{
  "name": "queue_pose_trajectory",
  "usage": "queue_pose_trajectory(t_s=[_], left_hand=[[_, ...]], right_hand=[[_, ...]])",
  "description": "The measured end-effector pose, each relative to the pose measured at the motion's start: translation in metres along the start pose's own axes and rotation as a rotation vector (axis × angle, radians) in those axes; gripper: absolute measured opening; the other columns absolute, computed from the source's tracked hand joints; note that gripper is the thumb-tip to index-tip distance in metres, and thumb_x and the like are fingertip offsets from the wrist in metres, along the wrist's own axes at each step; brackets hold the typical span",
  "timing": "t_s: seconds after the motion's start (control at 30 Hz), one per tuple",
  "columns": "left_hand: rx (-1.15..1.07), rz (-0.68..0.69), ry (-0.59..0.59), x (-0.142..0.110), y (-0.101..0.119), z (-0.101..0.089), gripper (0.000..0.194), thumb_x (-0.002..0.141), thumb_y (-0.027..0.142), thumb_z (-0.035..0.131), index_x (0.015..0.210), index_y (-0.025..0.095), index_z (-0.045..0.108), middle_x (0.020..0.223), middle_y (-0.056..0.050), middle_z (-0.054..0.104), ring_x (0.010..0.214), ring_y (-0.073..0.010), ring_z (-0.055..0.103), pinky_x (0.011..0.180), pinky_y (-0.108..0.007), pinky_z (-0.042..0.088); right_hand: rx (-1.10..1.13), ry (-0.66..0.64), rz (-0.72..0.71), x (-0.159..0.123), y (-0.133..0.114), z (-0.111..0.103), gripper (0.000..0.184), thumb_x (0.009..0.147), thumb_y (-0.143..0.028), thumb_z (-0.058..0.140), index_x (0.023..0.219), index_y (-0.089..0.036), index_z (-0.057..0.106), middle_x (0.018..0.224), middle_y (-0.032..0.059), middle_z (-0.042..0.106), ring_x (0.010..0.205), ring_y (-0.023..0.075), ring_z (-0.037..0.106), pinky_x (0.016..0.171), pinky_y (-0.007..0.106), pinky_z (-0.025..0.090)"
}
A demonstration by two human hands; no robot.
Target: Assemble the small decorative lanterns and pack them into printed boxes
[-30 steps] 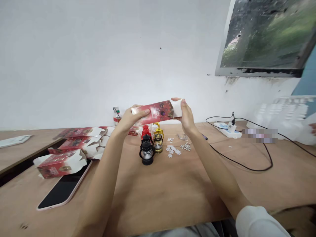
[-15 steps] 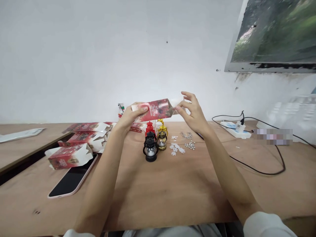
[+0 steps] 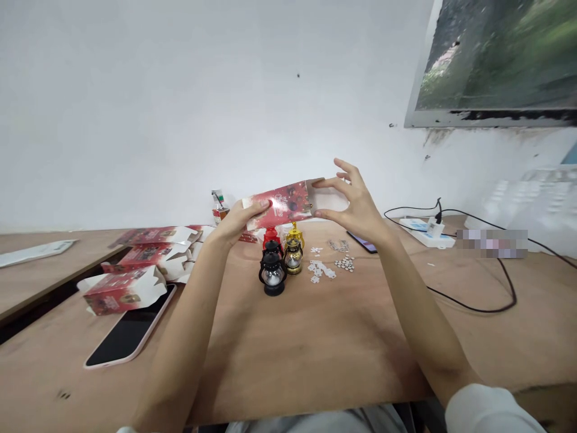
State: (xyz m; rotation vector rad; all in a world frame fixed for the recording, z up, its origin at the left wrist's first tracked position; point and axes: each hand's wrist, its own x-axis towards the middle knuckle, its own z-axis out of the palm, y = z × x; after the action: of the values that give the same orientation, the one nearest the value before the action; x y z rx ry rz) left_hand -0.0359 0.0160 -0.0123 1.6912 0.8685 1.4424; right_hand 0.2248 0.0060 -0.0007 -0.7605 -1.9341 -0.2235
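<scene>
A red printed Christmas box (image 3: 286, 203) is held up above the back of the table, tilted slightly, its right end toward my right hand. My left hand (image 3: 238, 221) is closed around its left end, thumb across the front face. My right hand (image 3: 356, 198) has index finger and thumb set at the upper and lower edges of the right end, other fingers raised. Below the box stand small lanterns: a black lantern (image 3: 273, 275) in front, a bronze-gold lantern (image 3: 294, 257) beside it, a red lantern (image 3: 271, 236) and a bright gold lantern (image 3: 295, 234) behind.
Several open red boxes (image 3: 119, 293) lie at left, one resting over a phone (image 3: 130, 331). White plastic pieces (image 3: 322, 269), button cells (image 3: 345, 263) and small metal parts (image 3: 338, 245) lie right of the lanterns. A power strip (image 3: 426, 233) with black cables is farther right.
My right index finger and thumb have spread farther apart at the box's right end, where the flap's position has changed. The view has shifted slightly. My left hand keeps its hold.
</scene>
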Motion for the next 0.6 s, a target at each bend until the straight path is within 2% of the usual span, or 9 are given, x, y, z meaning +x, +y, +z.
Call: queue_pose_trajectory(t_s=[0.1,0.23,0.33,0.47,0.6], left_hand=[[-0.090,-0.089,-0.051,0.000,-0.003,-0.004,0.047,0.058,0.051,0.079,0.088,0.016,0.069,0.085,-0.009,0.071,0.075,-0.0217,0.067,0.069,-0.032,0.055],[-0.136,-0.133,-0.104,0.002,-0.015,-0.010,0.057,0.049,0.055,0.082,0.090,0.018,0.068,0.091,-0.010,0.072,0.080,-0.0251,0.068,0.072,-0.034,0.056],[-0.176,-0.103,-0.181,0.003,-0.024,-0.010,0.064,0.048,0.054,0.082,0.100,0.020,0.066,0.101,-0.010,0.070,0.088,-0.0273,0.067,0.075,-0.035,0.055],[-0.198,-0.047,-0.293,0.004,-0.028,-0.009,0.069,0.048,0.045,0.085,0.109,0.022,0.061,0.112,-0.009,0.065,0.094,-0.0245,0.064,0.078,-0.032,0.052],[-0.184,-0.025,-0.275,0.005,-0.028,-0.007,0.073,0.045,0.040,0.086,0.109,0.021,0.058,0.116,-0.009,0.061,0.096,-0.0239,0.063,0.079,-0.030,0.050]], right_hand=[[-0.027,-0.020,-0.024,-0.001,-0.008,-0.002,0.044,0.071,-0.054,0.069,0.108,-0.033,0.060,0.145,0.0025,0.032,0.129,0.0348,0.036,0.099,0.060,0.035],[-0.086,-0.057,-0.078,-0.003,-0.024,-0.006,0.044,0.073,-0.054,0.067,0.109,-0.031,0.058,0.140,0.0048,0.041,0.126,0.0345,0.039,0.098,0.059,0.034],[-0.148,-0.068,-0.112,-0.005,-0.034,-0.007,0.035,0.075,-0.052,0.066,0.103,-0.031,0.061,0.140,0.0043,0.042,0.124,0.0343,0.040,0.097,0.057,0.034],[-0.214,-0.067,-0.152,-0.006,-0.039,-0.005,0.017,0.078,-0.043,0.066,0.087,-0.028,0.067,0.143,0.0008,0.038,0.126,0.0348,0.037,0.098,0.057,0.033],[-0.226,-0.068,-0.178,-0.006,-0.035,-0.002,0.009,0.081,-0.034,0.064,0.087,-0.031,0.070,0.141,-0.0023,0.040,0.126,0.0346,0.036,0.098,0.058,0.033]])
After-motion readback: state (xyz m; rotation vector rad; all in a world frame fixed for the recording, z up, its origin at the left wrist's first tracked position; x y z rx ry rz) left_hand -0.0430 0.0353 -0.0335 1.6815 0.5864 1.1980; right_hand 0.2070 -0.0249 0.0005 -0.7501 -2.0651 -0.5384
